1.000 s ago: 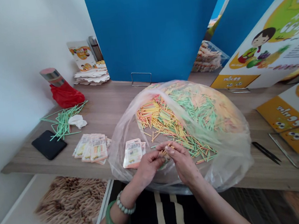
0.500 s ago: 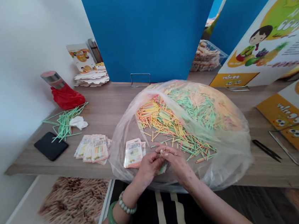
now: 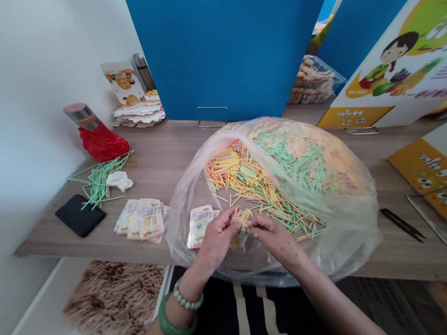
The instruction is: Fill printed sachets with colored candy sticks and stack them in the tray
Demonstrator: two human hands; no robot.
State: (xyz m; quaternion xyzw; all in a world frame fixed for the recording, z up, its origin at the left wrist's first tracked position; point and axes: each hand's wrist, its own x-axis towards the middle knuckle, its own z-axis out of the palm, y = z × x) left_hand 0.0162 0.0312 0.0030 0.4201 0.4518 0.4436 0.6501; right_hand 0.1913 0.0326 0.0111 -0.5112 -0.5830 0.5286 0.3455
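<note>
My left hand point(image 3: 218, 238) is closed on a small clear packet point(image 3: 237, 239) with thin coloured sticks at its top. My right hand point(image 3: 273, 236) pinches at the packet's right side, fingertips close to the left ones. Just behind both hands, a pile of thin yellow, pink and green sticks point(image 3: 244, 176) spills from a large clear plastic bag point(image 3: 353, 228). Beside my left hand lie flat printed packets point(image 3: 198, 224) on the bag's edge. Further left, a stack of similar packets point(image 3: 145, 221) rests on the table, some showing coloured sticks inside.
On the left are a black phone point(image 3: 80, 214), loose green sticks point(image 3: 99, 181), crumpled tissue point(image 3: 120, 181) and a red-wrapped flask point(image 3: 103, 140). Black scissors or tweezers point(image 3: 402, 225) lie right. A blue panel point(image 3: 230, 44) stands behind. Below left, a white bin point(image 3: 27, 321) holds many packets.
My hands have drawn slightly apart and turned, bringing the packet and the sticks at its top into sight between my fingers. The view has shifted slightly.
</note>
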